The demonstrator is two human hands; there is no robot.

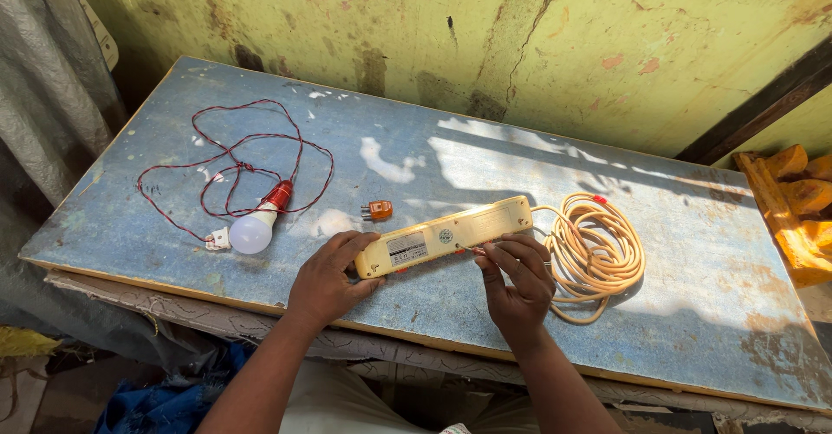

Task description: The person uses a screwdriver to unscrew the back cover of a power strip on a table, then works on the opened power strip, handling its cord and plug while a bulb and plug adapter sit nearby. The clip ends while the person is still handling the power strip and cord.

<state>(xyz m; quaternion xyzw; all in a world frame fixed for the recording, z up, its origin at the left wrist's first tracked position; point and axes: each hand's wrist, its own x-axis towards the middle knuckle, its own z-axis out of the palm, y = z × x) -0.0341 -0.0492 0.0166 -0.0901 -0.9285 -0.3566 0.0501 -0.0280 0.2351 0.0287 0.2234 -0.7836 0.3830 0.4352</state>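
Your left hand [325, 280] clamps one end of the long cream plastic power strip [444, 235] near the worktop's [676, 313] front edge. Your right hand [517, 283] pinches a thin tool at its middle, beside the coiled cream cable [598, 252].

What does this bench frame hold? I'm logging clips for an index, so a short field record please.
surface: worn blue tabletop against a peeling green wall
left hand: grips the near end of a cream power strip, lying underside up
right hand: fingers on the strip's middle, pinching a thin tool, too small to identify
cable: coiled cream cord at the strip's far end
other items: white bulb in red holder on red twisted wire; small orange plug
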